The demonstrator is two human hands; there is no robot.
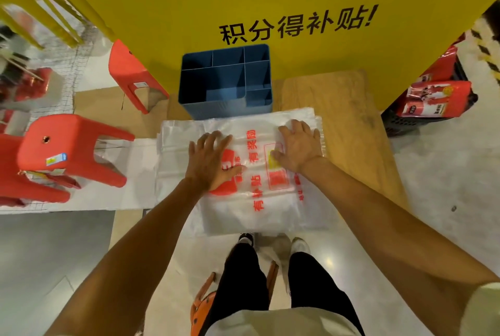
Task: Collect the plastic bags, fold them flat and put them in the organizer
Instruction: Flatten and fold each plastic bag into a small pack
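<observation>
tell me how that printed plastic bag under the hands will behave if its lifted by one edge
The plastic bag looks thin and see-through, so it would probably droop and lose its flat shape. It seems very light and likely slides easily. The left hand and right hand press it flat, suggesting it springs up otherwise.

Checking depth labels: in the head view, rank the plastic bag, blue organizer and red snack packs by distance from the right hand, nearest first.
1. Plastic bag: directly under the right hand.
2. Blue organizer: just ahead, slightly left.
3. Red snack packs: far right, by the yellow sign.
</observation>
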